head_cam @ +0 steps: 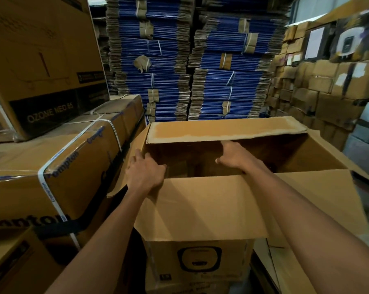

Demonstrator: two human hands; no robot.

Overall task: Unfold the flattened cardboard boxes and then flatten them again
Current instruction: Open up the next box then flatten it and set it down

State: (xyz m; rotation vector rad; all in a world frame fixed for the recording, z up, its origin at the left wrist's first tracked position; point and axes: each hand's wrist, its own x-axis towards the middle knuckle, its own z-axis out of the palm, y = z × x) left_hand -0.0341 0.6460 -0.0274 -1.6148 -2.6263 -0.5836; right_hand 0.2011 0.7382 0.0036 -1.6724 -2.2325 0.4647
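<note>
A large brown cardboard box [200, 213] stands opened up in front of me, its top flaps spread outward and its inside dark. The near flap hangs toward me over a printed front face. My left hand [144, 172] grips the box's upper left corner, fingers curled over the edge where the left flap meets the near flap. My right hand [232, 155] reaches into the opening under the far flap [223, 129], fingers bent with the fingertips up against that flap's underside. Whether it grasps the flap is unclear.
Strapped printed cartons [58, 166] are stacked close on the left, with a bigger carton [41, 56] on top. Tall bundles of flattened blue-edged cardboard [190, 60] rise behind the box. A wall of small brown boxes [323, 85] fills the right side.
</note>
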